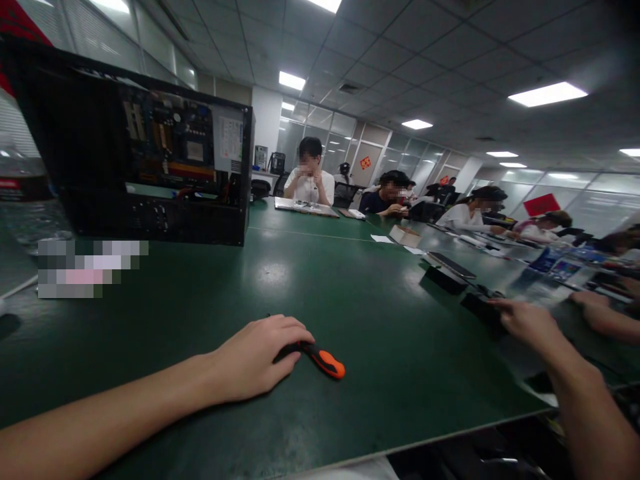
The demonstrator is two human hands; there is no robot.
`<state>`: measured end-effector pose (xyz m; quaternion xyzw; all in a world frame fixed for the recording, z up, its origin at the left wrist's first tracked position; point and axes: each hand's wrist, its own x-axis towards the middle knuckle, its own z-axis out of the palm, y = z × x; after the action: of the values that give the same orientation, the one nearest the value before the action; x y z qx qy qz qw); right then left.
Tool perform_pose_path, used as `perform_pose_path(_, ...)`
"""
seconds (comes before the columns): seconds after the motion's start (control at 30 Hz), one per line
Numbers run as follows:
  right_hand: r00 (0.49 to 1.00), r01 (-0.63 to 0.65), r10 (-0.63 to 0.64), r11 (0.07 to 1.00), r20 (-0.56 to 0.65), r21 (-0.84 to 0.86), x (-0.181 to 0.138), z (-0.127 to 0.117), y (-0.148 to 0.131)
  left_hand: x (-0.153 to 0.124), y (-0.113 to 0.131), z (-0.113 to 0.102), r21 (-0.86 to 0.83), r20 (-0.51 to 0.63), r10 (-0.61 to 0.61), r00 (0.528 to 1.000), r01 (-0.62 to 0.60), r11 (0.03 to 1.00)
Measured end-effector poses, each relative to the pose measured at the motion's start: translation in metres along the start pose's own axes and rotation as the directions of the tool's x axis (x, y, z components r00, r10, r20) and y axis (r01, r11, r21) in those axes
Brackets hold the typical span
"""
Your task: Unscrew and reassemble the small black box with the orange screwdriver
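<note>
From under the left hand [260,353], which pinches it, an orange-black handle [330,364] juts rightward.

Left hand [267,353] holds orange-black tool [330,363] on green table [400,373].

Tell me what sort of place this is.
Probably a shared electronics workroom or classroom: an open computer case stands on the green table, an orange-and-black tool is under the left hand, and several people sit at tables beyond.
</note>
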<state>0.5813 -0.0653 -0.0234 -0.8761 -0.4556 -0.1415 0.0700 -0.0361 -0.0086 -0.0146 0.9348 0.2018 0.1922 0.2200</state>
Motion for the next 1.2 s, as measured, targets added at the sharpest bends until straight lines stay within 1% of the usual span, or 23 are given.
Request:
perform_pose_path(0.13,0.997,-0.001,0.005,0.999,0.081,-0.048,0.022,-0.020,-0.008,0.000,-0.001,0.000,0.036,0.007,-0.017,1.000,0.016,0.999)
perform_pose_path(0.27,0.991,-0.053,0.063,0.995,0.115,-0.083,0.053,-0.033,-0.028,0.000,0.000,0.000,0.068,0.047,-0.014,0.999,0.011,0.998)
perform_pose_path(0.33,0.982,-0.052,0.065,0.996,0.176,-0.078,0.071,-0.034,-0.043,0.000,0.000,0.000,0.058,0.044,-0.004,0.999,0.002,0.998)
perform_pose_path(0.43,0.952,-0.024,0.044,0.997,0.303,-0.071,0.090,-0.027,-0.066,0.001,0.001,-0.001,0.040,0.025,0.010,1.000,-0.011,0.999)
perform_pose_path(0.5,0.942,-0.022,0.049,0.996,0.332,-0.085,0.095,-0.020,-0.077,0.001,0.001,-0.001,0.038,0.028,0.012,1.000,-0.013,0.999)
perform_pose_path(0.6,0.957,-0.022,0.050,0.994,0.285,-0.104,0.089,-0.014,-0.088,0.001,0.001,0.000,0.041,0.047,0.006,0.999,-0.008,0.999)
perform_pose_path(0.67,0.971,0.012,0.010,0.996,0.239,-0.088,0.081,-0.018,-0.093,0.000,0.000,0.001,0.053,0.050,0.003,0.999,-0.006,0.999)
perform_pose_path(0.77,0.979,0.118,-0.112,0.993,0.170,-0.025,0.067,-0.035,-0.110,-0.001,-0.003,0.003,0.079,0.003,0.010,1.000,-0.010,0.997)
perform_pose_path(0.83,0.958,0.247,-0.252,0.968,0.136,0.046,0.054,-0.050,-0.132,-0.002,-0.003,0.002,0.106,-0.062,0.021,0.998,-0.014,0.994)
perform_pose_path(0.87,0.932,0.330,-0.340,0.939,0.126,0.091,0.044,-0.057,-0.147,-0.002,-0.003,0.001,0.125,-0.101,0.024,0.995,-0.011,0.992)
perform_pose_path(0.9,0.893,0.419,-0.435,0.897,0.118,0.139,0.032,-0.063,-0.164,-0.001,-0.003,0.000,0.143,-0.145,0.024,0.989,-0.003,0.990)
perform_pose_path(0.97,0.787,0.575,-0.608,0.785,0.105,0.229,0.000,-0.074,-0.202,0.000,-0.001,-0.003,0.137,-0.250,0.006,0.968,0.029,0.990)
perform_pose_path(1.0,0.725,0.637,-0.680,0.721,0.104,0.272,-0.019,-0.079,-0.221,0.001,0.000,-0.005,0.100,-0.307,-0.017,0.951,0.050,0.994)
perform_pose_path(1.03,0.644,0.701,-0.758,0.637,0.099,0.321,-0.039,-0.082,-0.240,0.002,0.001,-0.006,0.042,-0.361,-0.054,0.931,0.074,0.996)
perform_pose_path(1.07,0.521,0.773,-0.850,0.508,0.077,0.380,-0.059,-0.086,-0.258,0.003,0.002,-0.007,-0.026,-0.406,-0.101,0.908,0.099,0.995)
perform_pose_path(1.1,0.426,0.810,-0.903,0.406,0.053,0.422,-0.078,-0.089,-0.273,0.004,0.003,-0.008,-0.092,-0.437,-0.153,0.887,0.125,0.988)
perform_pose_path(1.13,0.353,0.826,-0.935,0.329,0.035,0.457,-0.096,-0.091,-0.286,0.004,0.004,-0.008,-0.149,-0.458,-0.203,0.865,0.150,0.977)
perform_pose_path(1.17,0.306,0.831,-0.952,0.276,0.018,0.483,-0.111,-0.093,-0.296,0.004,0.004,-0.008,-0.192,-0.471,-0.247,0.847,0.175,0.966)
perform_pose_path(1.2,0.285,0.829,-0.959,0.250,0.007,0.501,-0.124,-0.094,-0.303,0.004,0.004,-0.008,-0.221,-0.480,-0.281,0.831,0.195,0.956)
